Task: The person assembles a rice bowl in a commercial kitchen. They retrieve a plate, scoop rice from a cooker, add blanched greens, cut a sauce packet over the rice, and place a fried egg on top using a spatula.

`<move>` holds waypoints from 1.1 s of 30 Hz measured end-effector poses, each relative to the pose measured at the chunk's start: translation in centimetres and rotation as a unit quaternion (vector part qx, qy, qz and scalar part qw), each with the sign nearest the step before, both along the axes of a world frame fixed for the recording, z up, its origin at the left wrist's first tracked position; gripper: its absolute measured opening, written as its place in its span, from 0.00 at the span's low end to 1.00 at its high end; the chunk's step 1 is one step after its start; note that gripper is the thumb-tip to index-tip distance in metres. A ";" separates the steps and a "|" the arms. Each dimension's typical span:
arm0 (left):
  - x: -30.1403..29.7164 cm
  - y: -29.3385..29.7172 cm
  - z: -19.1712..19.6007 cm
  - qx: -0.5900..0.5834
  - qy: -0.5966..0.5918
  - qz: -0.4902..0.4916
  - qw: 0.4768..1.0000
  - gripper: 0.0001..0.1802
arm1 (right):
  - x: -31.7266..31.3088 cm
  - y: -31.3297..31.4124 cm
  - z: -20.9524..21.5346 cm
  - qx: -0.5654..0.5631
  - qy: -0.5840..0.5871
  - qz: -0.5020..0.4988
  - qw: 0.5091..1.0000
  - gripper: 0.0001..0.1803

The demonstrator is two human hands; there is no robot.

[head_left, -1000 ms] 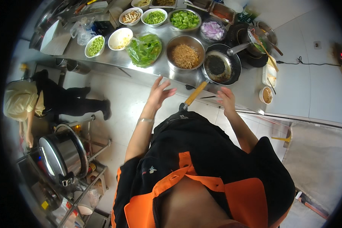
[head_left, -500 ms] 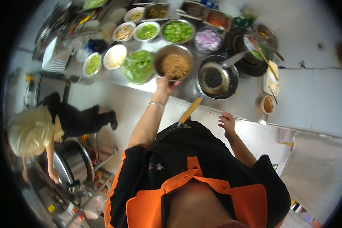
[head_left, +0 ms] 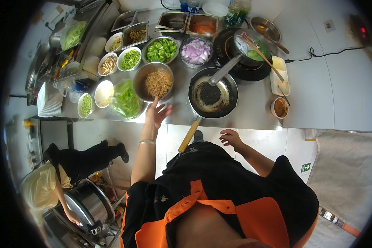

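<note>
Your left grip (head_left: 155,114) is spread open at the near rim of the round stainless-steel bowl (head_left: 140,84) of brown shredded food (head_left: 158,82); you cannot tell whether it touches. The bowl stands on the silver metal tabletop (head_left: 252,99) just ahead of that grip, a clear plastic bag of green vegetables (head_left: 126,100) to its left. Your right grip (head_left: 230,138) is empty, fingers loosely bent, the round black frying pan (head_left: 213,98) ahead and leftward.
</note>
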State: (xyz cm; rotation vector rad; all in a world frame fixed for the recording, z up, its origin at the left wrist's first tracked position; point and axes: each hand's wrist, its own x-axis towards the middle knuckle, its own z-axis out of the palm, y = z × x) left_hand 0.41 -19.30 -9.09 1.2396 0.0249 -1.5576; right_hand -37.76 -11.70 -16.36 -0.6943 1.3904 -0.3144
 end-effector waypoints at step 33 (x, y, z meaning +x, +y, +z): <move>13.4 41.7 -4.4 0.215 -0.041 0.323 0.921 0.21 | 34.6 1.2 -5.0 -0.013 0.040 0.450 0.892 0.10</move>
